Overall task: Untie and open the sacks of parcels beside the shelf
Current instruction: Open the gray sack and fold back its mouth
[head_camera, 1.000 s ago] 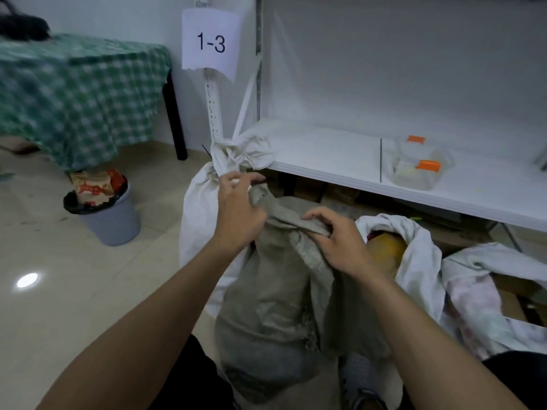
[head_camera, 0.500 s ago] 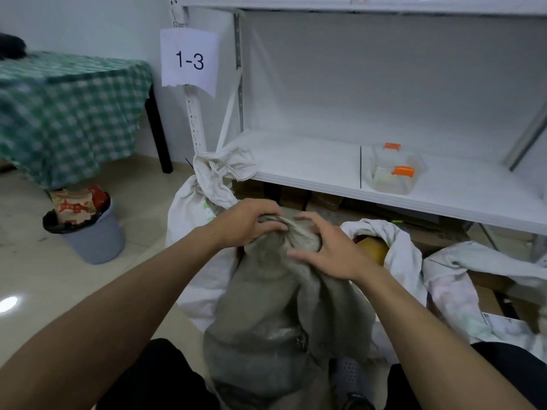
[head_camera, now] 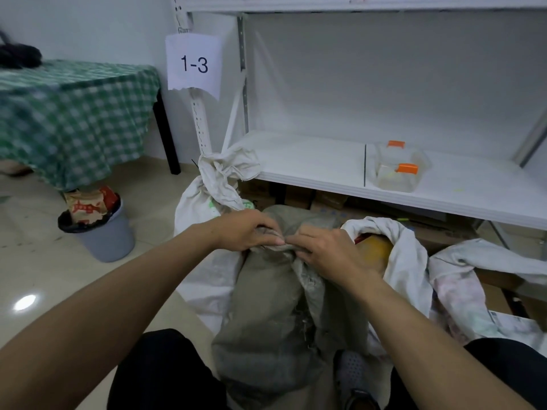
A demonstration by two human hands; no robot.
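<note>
A grey woven sack [head_camera: 266, 315] stands on the floor between my knees. My left hand [head_camera: 242, 230] and my right hand [head_camera: 328, 253] meet at its bunched top, and each pinches the gathered cloth of the sack's mouth. Behind it to the left stands a white sack [head_camera: 204, 202] with its neck tied shut. On the right, another white sack [head_camera: 405, 261] lies open, with a yellow parcel [head_camera: 376, 247] showing inside.
The white shelf [head_camera: 325, 170] labelled 1-3 holds a clear container with orange clips [head_camera: 399, 170]. Cardboard boxes [head_camera: 299, 196] sit under it. A grey bin [head_camera: 103, 235] stands by a table with a green checked cloth [head_camera: 71, 119]. A pale crumpled sack [head_camera: 473, 279] lies at far right.
My hands have drawn together from the spread sack mouth, and they now bunch and pinch its top side by side. The view has shifted slightly.
</note>
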